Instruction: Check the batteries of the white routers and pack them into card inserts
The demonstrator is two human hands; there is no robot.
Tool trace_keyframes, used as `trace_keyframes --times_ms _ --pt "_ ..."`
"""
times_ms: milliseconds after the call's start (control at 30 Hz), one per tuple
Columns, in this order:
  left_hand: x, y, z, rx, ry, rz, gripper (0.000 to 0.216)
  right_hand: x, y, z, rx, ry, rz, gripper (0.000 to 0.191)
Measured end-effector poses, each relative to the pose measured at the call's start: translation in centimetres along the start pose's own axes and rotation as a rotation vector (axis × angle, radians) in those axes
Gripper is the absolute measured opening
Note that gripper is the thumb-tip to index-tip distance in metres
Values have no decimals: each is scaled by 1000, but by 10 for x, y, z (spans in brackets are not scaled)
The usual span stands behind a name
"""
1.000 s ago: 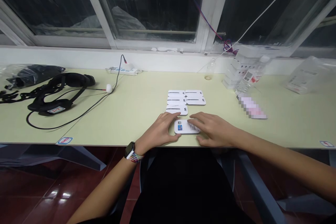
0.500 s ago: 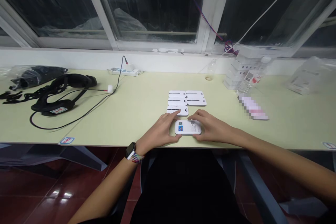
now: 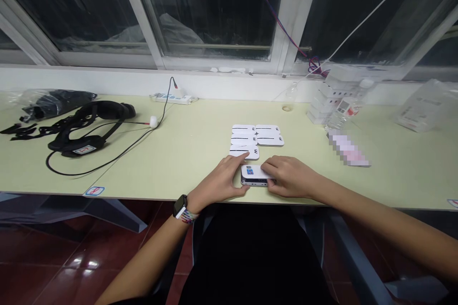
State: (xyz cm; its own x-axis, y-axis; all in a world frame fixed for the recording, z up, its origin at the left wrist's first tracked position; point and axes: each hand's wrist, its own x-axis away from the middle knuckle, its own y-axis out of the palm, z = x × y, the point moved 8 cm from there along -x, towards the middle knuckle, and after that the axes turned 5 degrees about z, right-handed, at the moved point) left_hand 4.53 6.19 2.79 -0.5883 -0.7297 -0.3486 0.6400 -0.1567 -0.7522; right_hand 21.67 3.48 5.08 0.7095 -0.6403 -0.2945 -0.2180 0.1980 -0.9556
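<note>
A white pocket-sized device with rounded corners (image 3: 255, 182) is at the table's front edge, its label-side cover (image 3: 255, 171) raised along the near edge so that a dark inside shows. My left hand (image 3: 223, 178) grips the left end of the device between thumb and fingers. At the right end, my right hand (image 3: 291, 176) pinches the cover, its fingers hiding that corner. Just beyond lie several similar white devices (image 3: 270, 134) in two columns, face up with a black line and a W-like mark. My left forefinger reaches over the nearest one (image 3: 238, 151).
To the left lies a black headset (image 3: 86, 145) with its cable, and a power strip (image 3: 174, 98) stands by the wall. At the right are stacked white boxes (image 3: 318, 107), a plastic bottle (image 3: 345, 109), a blurred pink item (image 3: 348, 147) and a plastic bag (image 3: 420, 109).
The cover on the device has come up along its near edge, exposing the dark inside. My right fingers have moved over onto the cover; my left hand keeps its hold.
</note>
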Motion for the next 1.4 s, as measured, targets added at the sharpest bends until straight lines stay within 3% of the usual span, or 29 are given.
trace_keyframes --times_ms 67,133,300,400,533,633,733,800,900,1000,1100,1400 --pt "0 1 0 -3 0 -3 90 0 -1 8 69 -27 60 19" --pt "0 2 -1 -5 -8 -9 90 -1 -7 32 55 46 161 28" --pt "1 3 -5 -7 -31 -20 88 -3 -14 133 -337 559 407 35" --pt "1 2 -5 -6 -35 -23 84 -4 0 171 -446 790 451 29" --pt "1 1 -4 2 -41 -29 82 -10 17 181 -297 845 387 46" --pt "0 1 -3 8 -37 -26 83 -11 21 178 -165 849 297 49" --pt "0 1 -3 17 -38 -19 86 -15 10 161 -97 749 310 32" --pt "-1 1 -3 25 -41 -21 91 -26 4 131 -192 531 294 21" --pt "0 2 -4 31 -53 -29 100 -42 5 58 -418 82 156 15" --pt "0 3 -7 29 -77 -32 105 -48 9 4 -459 -149 52 16" --pt "0 2 -7 36 -82 -32 107 -53 13 -14 -360 -191 12 15" --pt "1 3 -7 46 -114 -43 107 -64 19 -11 -399 -235 -100 12"
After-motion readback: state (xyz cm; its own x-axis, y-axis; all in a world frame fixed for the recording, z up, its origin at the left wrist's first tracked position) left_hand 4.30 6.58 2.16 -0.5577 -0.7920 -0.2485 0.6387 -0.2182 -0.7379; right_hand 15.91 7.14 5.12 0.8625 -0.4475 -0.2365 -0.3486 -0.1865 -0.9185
